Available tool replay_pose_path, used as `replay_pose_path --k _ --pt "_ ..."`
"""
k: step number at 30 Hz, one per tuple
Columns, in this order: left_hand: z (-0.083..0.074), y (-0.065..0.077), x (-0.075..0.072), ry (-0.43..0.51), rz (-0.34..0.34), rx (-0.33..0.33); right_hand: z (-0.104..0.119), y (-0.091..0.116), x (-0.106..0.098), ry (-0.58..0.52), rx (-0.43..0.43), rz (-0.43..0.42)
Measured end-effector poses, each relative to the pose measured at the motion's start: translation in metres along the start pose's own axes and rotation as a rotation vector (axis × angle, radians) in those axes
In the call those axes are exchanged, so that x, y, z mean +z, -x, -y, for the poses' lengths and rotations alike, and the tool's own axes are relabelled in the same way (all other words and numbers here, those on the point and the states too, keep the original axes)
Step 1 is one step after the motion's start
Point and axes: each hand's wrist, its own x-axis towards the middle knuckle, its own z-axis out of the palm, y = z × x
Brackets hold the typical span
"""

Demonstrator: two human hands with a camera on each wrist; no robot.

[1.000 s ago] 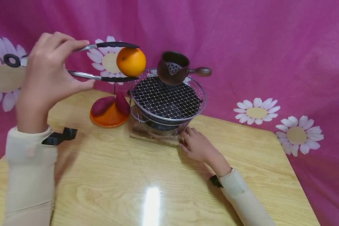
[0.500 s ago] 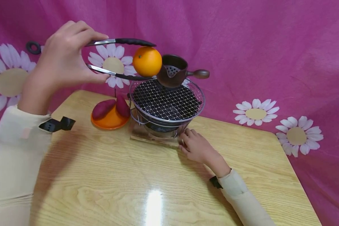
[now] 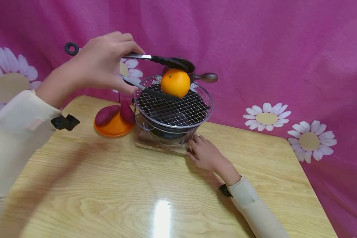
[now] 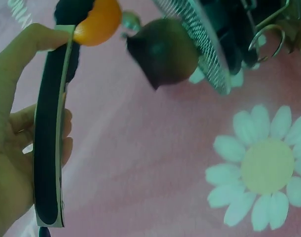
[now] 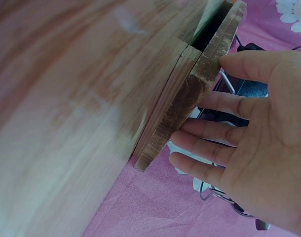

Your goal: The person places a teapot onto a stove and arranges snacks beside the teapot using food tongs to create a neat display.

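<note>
I see, from my end, the left hand [image 3: 107, 61] gripping tongs [image 3: 162, 95] around an orange [image 3: 176, 83] above the grill [image 3: 172, 115], partly hiding a dark pot [image 3: 207, 77]; the right hand [image 3: 206, 153] is by the wooden board [image 3: 159, 147].

White glare [image 3: 162, 218] streaks the bright table [image 3: 116, 198], while both wrist views look dimmer and hazier.

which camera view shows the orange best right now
The head view: the orange appears almost whole there, between the tips of the tongs. The left wrist view shows only part of it, partly behind the tongs and cut off by the top edge. The right wrist view doesn't show it.
</note>
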Motion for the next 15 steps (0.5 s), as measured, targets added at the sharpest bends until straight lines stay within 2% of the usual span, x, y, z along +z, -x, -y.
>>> replay_pose_path --k 6,11,15 --pt "-0.015 -0.013 0.023 0.054 0.007 0.094 0.0 -0.002 0.001 0.008 -0.003 -0.013" --pt "-0.026 -0.016 0.046 0.108 0.008 0.1 0.0 -0.003 0.0 0.005 0.003 -0.007" --pt "-0.031 -0.018 0.059 0.11 0.006 0.1 0.001 -0.004 -0.001 0.004 0.002 -0.001"
